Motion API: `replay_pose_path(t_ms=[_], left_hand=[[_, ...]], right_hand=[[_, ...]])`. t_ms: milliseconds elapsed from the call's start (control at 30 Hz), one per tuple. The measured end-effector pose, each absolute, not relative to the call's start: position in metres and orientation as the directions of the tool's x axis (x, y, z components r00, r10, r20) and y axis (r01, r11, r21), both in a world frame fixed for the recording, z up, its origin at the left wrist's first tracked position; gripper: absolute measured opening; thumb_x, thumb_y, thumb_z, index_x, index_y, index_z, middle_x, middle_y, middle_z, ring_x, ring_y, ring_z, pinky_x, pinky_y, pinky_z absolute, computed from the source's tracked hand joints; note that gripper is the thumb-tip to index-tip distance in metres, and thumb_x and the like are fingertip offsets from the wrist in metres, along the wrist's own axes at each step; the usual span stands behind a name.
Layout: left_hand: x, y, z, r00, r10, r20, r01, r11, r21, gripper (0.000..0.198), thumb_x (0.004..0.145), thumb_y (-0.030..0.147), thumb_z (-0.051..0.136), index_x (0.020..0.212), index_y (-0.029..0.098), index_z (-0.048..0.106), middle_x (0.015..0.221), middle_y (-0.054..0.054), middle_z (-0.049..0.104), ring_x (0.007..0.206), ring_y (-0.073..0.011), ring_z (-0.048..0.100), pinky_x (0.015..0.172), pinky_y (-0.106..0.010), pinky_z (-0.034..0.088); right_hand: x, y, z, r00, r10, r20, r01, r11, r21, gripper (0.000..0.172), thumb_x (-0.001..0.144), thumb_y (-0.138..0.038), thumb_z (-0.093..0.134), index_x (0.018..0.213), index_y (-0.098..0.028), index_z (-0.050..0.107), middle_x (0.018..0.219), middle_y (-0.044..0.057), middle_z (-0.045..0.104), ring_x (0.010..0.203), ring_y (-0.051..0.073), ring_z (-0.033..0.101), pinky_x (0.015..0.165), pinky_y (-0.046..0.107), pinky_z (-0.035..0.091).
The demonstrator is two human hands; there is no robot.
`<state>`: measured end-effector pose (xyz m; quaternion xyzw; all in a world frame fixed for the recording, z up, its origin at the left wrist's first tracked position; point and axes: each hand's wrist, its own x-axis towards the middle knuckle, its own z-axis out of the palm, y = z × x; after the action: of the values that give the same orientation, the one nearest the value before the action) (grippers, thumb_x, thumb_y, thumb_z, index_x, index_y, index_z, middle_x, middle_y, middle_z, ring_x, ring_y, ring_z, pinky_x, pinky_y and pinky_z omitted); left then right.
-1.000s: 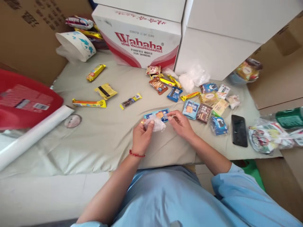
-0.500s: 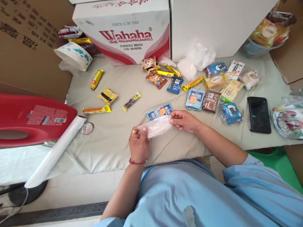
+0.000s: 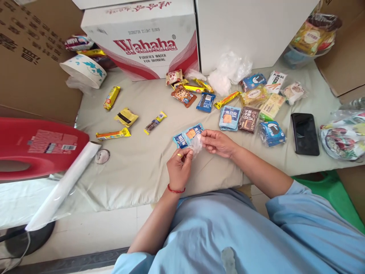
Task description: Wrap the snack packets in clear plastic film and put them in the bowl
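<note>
Between my two hands is a crumpled clear plastic bag [image 3: 195, 145]. My left hand [image 3: 180, 166], with a ring and a red cord at the wrist, pinches its near left end. The fingers of my right hand [image 3: 214, 143] are closed on the other end. Just beyond the bag lie blue snack packets [image 3: 186, 135] on the cloth, partly covered by the bag and fingers. To the right are a stack of light blue packets [image 3: 229, 117] and a brown cocoa packet [image 3: 249, 119]. A small chocolate bar [image 3: 155, 122] lies to the left.
A Wahaha carton [image 3: 145, 45] and a white box [image 3: 251, 30] stand at the back. Loose plastic bags [image 3: 229, 72] lie before them. A black phone [image 3: 305, 134] is at right; a red jug [image 3: 42, 148] and a white roll [image 3: 64, 186] are at left.
My hands have come closer together, my left moving right and slightly up. The plastic bag, stretched out before, is now bunched up. The view has shifted slightly.
</note>
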<state>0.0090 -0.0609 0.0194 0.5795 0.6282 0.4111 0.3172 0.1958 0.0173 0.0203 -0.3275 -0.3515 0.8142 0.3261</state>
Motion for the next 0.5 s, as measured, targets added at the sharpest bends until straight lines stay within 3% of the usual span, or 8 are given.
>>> replay_pose_path(t_ms=[100, 267, 400, 500], left_hand=[[0.015, -0.061, 0.022, -0.19, 0.979, 0.079, 0.445, 0.014, 0.895, 0.025, 0.097, 0.042, 0.062, 0.092, 0.022, 0.076, 0.077, 0.0, 0.066, 0.065, -0.0131, 0.054, 0.066, -0.027, 0.044], [0.018, -0.063, 0.028, -0.25, 0.961, 0.122, 0.437, -0.001, 0.9, 0.025, 0.098, 0.042, 0.059, 0.089, 0.021, 0.069, 0.08, -0.001, 0.064, 0.07, -0.0137, 0.055, 0.07, -0.027, 0.044], [0.009, -0.058, 0.022, -0.417, 0.908, -0.044, 0.145, 0.114, 0.983, 0.033, 0.095, 0.054, 0.062, 0.089, 0.022, 0.058, 0.079, 0.001, 0.06, 0.072, -0.0134, 0.054, 0.071, -0.026, 0.046], [0.001, -0.052, 0.018, -0.435, 0.884, -0.172, -0.122, 0.131, 0.984, 0.04, 0.091, 0.06, 0.065, 0.088, 0.024, 0.05, 0.076, 0.004, 0.057, 0.066, -0.011, 0.053, 0.066, -0.025, 0.046]], right_hand=[[0.19, 0.013, 0.021, -0.494, 0.842, -0.219, -0.265, -0.385, -0.884, 0.051, 0.07, -0.061, 0.087, 0.09, -0.021, 0.064, 0.077, -0.004, 0.06, 0.061, 0.009, 0.05, 0.052, 0.02, 0.042], [0.187, 0.008, 0.017, -0.491, 0.855, -0.167, -0.154, -0.274, -0.949, 0.042, 0.074, -0.055, 0.087, 0.086, -0.02, 0.067, 0.068, -0.006, 0.054, 0.058, 0.009, 0.044, 0.053, 0.022, 0.035], [0.193, 0.012, 0.019, -0.514, 0.83, -0.217, -0.224, -0.374, -0.9, 0.041, 0.07, -0.051, 0.09, 0.08, -0.02, 0.065, 0.066, -0.007, 0.053, 0.052, 0.007, 0.038, 0.047, 0.021, 0.03], [0.196, 0.016, 0.023, -0.52, 0.815, -0.257, -0.278, -0.446, -0.851, 0.043, 0.067, -0.047, 0.093, 0.08, -0.02, 0.063, 0.066, -0.008, 0.051, 0.05, 0.005, 0.035, 0.045, 0.019, 0.028]])
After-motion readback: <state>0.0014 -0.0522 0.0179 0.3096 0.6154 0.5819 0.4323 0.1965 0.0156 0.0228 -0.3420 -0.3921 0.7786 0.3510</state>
